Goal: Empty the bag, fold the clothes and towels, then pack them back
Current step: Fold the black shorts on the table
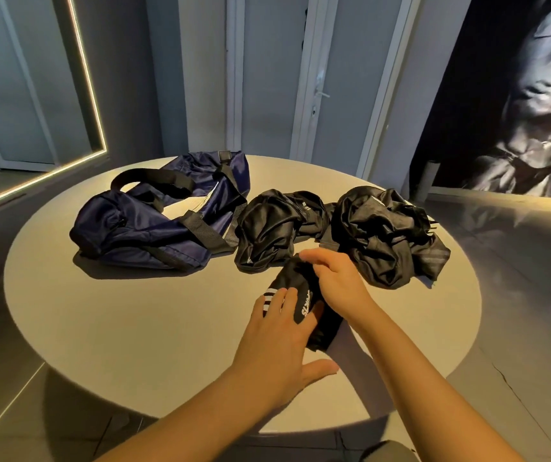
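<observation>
A navy duffel bag point(154, 218) with black straps lies slumped and open on the left of the round table point(100, 328). Two crumpled black garments sit right of it: one in the middle point(270, 228), a bigger heap at the right point(387, 235). In front of them lies a small folded black garment point(304, 296) with white stripes and white lettering. My left hand point(277, 338) lies flat on its near-left part, fingers straight. My right hand point(337, 278) holds its far end, fingers curled over the cloth.
The table's edge curves close in front of me and to both sides. Behind it stand grey wall panels and a door with a handle point(322, 94). A lit strip frames a mirror point(34, 95) at the left. A large dark picture point(517, 95) fills the right wall.
</observation>
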The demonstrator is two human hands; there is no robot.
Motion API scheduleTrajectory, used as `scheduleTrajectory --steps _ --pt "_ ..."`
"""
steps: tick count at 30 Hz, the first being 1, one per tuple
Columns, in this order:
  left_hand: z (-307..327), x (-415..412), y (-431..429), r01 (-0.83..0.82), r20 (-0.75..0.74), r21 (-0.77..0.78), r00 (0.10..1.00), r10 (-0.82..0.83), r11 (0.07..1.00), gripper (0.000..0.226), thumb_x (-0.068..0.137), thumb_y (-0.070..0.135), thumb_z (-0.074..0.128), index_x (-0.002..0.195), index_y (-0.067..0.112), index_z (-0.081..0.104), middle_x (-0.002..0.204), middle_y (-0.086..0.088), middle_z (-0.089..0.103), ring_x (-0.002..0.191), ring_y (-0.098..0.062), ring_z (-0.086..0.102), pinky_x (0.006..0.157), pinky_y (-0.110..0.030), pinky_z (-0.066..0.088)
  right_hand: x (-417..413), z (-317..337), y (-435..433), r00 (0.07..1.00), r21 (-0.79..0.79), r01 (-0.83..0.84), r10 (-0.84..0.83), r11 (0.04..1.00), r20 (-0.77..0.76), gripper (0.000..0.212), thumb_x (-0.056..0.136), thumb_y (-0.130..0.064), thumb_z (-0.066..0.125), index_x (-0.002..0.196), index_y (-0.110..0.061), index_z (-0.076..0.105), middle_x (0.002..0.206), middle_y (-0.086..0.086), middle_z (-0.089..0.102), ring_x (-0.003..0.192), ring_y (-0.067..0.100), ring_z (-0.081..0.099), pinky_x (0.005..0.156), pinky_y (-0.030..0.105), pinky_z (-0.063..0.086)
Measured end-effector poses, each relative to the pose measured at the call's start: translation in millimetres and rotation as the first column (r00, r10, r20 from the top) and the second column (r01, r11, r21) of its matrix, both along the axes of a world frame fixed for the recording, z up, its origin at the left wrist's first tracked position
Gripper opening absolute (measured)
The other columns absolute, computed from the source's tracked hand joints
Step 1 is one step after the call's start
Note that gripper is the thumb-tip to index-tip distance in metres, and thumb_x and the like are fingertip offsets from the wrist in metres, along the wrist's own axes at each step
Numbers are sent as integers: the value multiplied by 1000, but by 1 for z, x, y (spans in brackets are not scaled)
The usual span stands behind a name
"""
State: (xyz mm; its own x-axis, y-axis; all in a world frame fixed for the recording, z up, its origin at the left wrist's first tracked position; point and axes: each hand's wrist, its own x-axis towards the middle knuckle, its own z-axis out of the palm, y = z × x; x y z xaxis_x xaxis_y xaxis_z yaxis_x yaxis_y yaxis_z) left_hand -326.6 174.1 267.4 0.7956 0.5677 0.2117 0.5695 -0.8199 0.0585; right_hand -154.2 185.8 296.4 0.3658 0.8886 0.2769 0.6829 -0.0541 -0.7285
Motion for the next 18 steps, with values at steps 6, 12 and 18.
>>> scheduleTrajectory --steps 6,12,18 --pt "-3 -37 11 162 124 -161 982 -143 974 83 90 80 39 161 45 15 169 19 -3 155 -7 -9 117 -22 -12 13 -20 4 990 17 -71 73 997 -118 34 105 -8 43 123 -12 71 123 -3 70 115 6 61 104 26 46" --pt "-1 -28 3 105 40 -123 994 -101 987 80 92 81 27 160 40 21 171 8 0 155 -12 -9 127 -42 3 2 -1 15 982 -153 -155 169 976 82 36 107 -38 44 118 -17 71 116 -2 71 104 14 63 93 37 50" --pt "2 -52 20 183 257 -238 959 -120 954 59 96 62 47 150 40 44 160 23 29 147 2 20 119 -16 10 -2 -29 21 896 -254 43 75 966 437 52 104 -56 30 136 -28 60 138 -6 60 127 21 53 109 50 37"
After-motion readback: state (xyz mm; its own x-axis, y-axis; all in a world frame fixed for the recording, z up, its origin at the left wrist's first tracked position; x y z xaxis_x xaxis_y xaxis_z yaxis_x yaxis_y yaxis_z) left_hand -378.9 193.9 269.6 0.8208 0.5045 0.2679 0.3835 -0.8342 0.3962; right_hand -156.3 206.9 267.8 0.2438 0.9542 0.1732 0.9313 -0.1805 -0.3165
